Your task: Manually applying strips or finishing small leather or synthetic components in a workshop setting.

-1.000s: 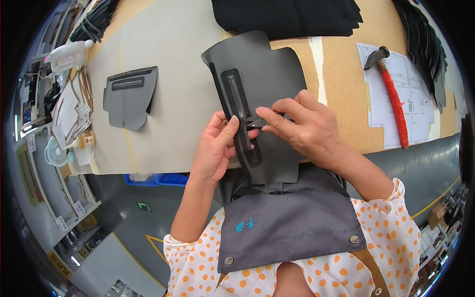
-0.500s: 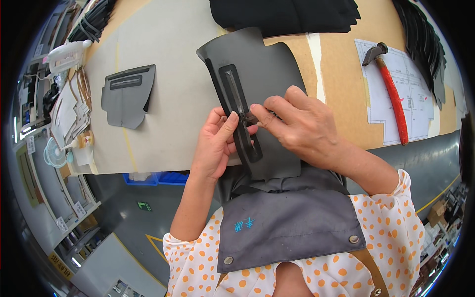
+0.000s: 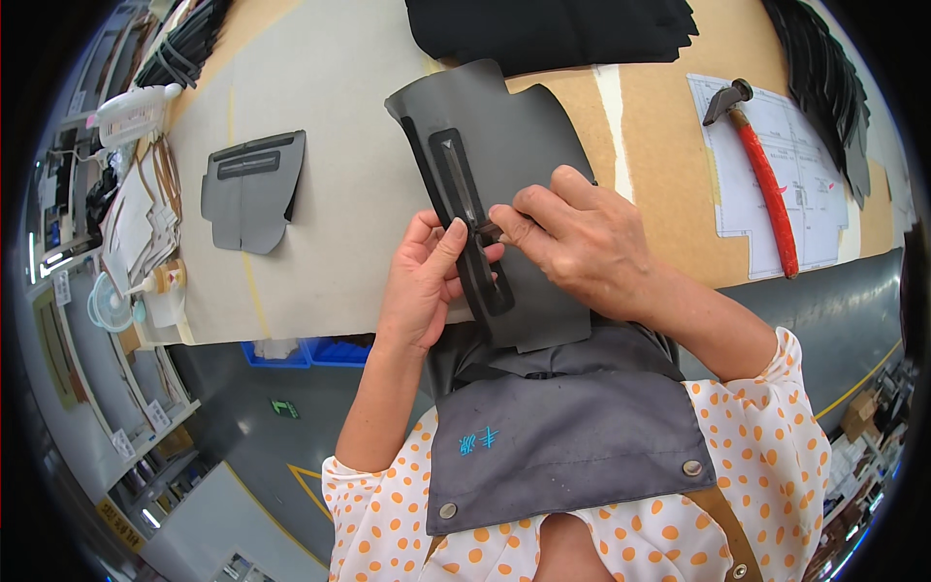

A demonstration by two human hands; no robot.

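A dark grey leather-like panel (image 3: 529, 145) is in front of me, its lower end near my apron. A long black-edged slot (image 3: 456, 175) runs down its left part, with a narrow strip inside that looks like a zipper. My left hand (image 3: 419, 276) grips the panel's left edge, thumb on top beside the slot and fingers behind; some fingertips show through the slot's right side. Over the slot, my right hand (image 3: 587, 242) pinches a small dark tab (image 3: 492, 233), mostly hidden by the fingers. Whether it is a zipper pull I cannot tell.
A similar grey panel (image 3: 254, 199) lies left on the table. A hammer (image 3: 764, 184) with a red handle rests on a printed paper pattern (image 3: 805, 209) at right. Black pieces (image 3: 553, 29) are stacked at the far edge. Left stand a white basket (image 3: 131, 116) and a small fan (image 3: 109, 301).
Both hands keep nearly the same hold on the panel and tab. The right hand has shifted very slightly left; the view has moved a little.
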